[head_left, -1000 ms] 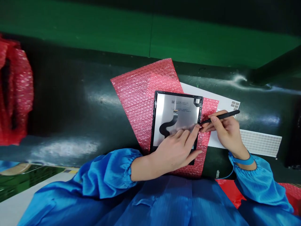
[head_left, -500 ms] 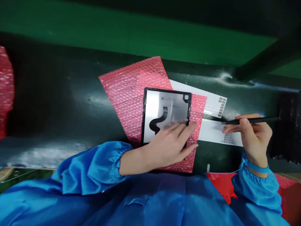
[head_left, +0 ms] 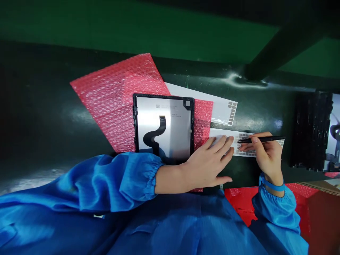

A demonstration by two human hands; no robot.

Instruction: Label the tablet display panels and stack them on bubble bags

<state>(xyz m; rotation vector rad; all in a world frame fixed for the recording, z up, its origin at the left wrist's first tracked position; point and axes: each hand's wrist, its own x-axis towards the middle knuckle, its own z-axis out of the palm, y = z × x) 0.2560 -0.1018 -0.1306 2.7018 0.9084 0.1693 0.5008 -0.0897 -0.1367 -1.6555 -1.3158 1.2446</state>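
Note:
My left hand lies flat with fingers spread, its fingertips on the left part of a white sheet of small grey stickers. In my right hand is a pair of black tweezers, gripped like a pen, tips over the sticker grid. To the left, a tablet screen panel in a black frame shows its silver back and a curved black flex cable. My left forearm and sleeve hide its lower edge. Pink bubble wrap lies under the panel.
Another white sticker sheet lies behind, partly beneath the bubble wrap. Black frames are stacked at the right, beside another silver panel. A dark post stands at the back right of the dark green table.
My left hand has moved right, from over the panel to the sticker sheet. The tweezers in my right hand are now over the sticker grid. The view has shifted right.

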